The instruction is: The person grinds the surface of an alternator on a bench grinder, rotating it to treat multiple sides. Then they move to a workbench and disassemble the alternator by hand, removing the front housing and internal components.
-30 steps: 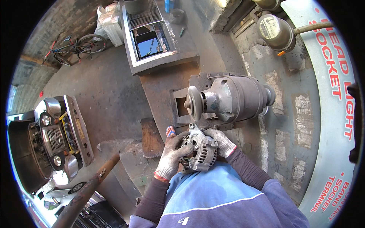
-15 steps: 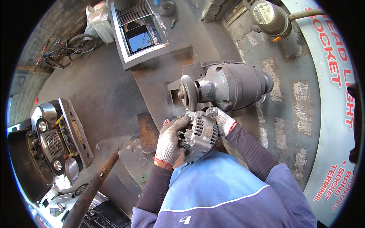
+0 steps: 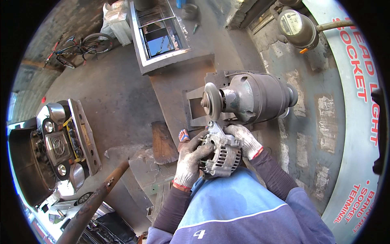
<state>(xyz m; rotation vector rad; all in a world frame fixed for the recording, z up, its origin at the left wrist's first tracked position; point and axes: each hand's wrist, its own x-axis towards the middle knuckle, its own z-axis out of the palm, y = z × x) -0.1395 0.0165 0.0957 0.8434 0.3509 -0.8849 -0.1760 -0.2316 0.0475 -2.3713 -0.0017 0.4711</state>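
Observation:
Between my two gloved hands is a grey metal alternator (image 3: 224, 152) with slotted vents, held close to my blue shirt. My left hand (image 3: 190, 158), in a dirty white knit glove, grips its left side with the fingers curled over the open face. From the upper right, my right hand (image 3: 245, 140) is closed round the other side; some of its fingers are hidden behind the casing. The alternator's upper lug lies at the lower edge of a round wheel (image 3: 212, 101) on a bench grinder motor (image 3: 260, 97). Whether lug and wheel touch, I cannot tell.
A wooden board (image 3: 163, 142) and a bare foot in a sandal (image 3: 184, 135) are left of my hands. A rusty pole (image 3: 95, 199) slants at lower left, near a vehicle front (image 3: 57, 148). A framed window panel (image 3: 160, 40) and bicycle (image 3: 83, 49) lie farther off.
The alternator has turned in my hands, so its open face and upper lug now show more. My left fingers have shifted onto that face. The whole view has moved slightly.

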